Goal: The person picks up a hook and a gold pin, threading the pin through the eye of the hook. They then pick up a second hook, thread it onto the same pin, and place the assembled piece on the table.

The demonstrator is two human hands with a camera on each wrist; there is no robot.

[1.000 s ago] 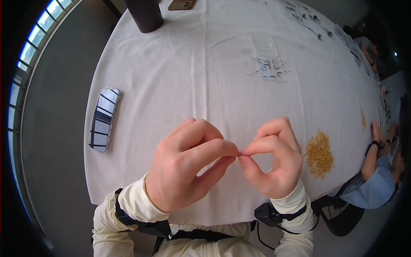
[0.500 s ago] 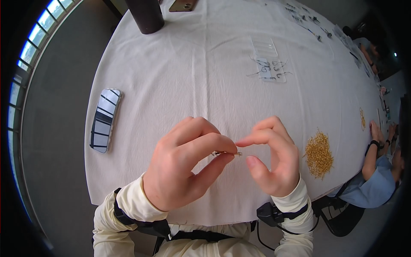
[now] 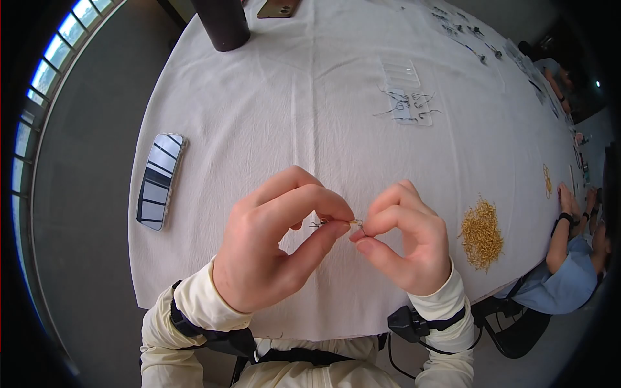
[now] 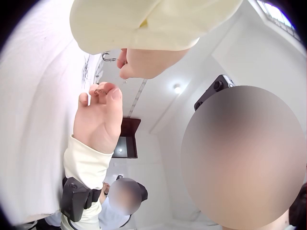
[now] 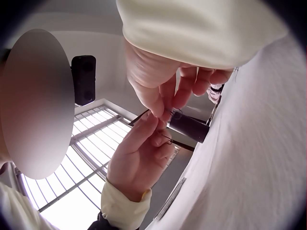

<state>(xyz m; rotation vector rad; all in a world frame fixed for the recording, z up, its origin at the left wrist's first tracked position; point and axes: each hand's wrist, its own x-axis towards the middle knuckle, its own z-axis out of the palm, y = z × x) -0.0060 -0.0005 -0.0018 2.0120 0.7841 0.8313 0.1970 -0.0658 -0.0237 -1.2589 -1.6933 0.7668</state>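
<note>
My left hand [image 3: 272, 239] pinches a small dark fishing hook [image 4: 109, 57] between thumb and forefinger; its bend pokes out behind the fingers. A gold-coloured piece [image 3: 354, 222] sticks out past those fingertips toward my right hand [image 3: 411, 242]. The right thumb and forefinger pinch a thin wire-like piece [image 3: 361, 227] at the end of the gold one, and I cannot tell exactly what it is. Both hands are held close together above the white tablecloth, and the fingers hide most of the small parts.
To the right lies a pile of small gold-coloured pieces [image 3: 482, 234]. Ahead, a clear plastic case [image 3: 424, 115] holds several hooks. A phone [image 3: 160, 181] lies at left, a dark cylinder [image 3: 223, 26] stands at the back, and another person [image 3: 566, 268] sits at right.
Half a second ago the right thumb and forefinger were parted from the piece; now they pinch at its end. The left hand has shifted slightly left, showing more of the gold piece.
</note>
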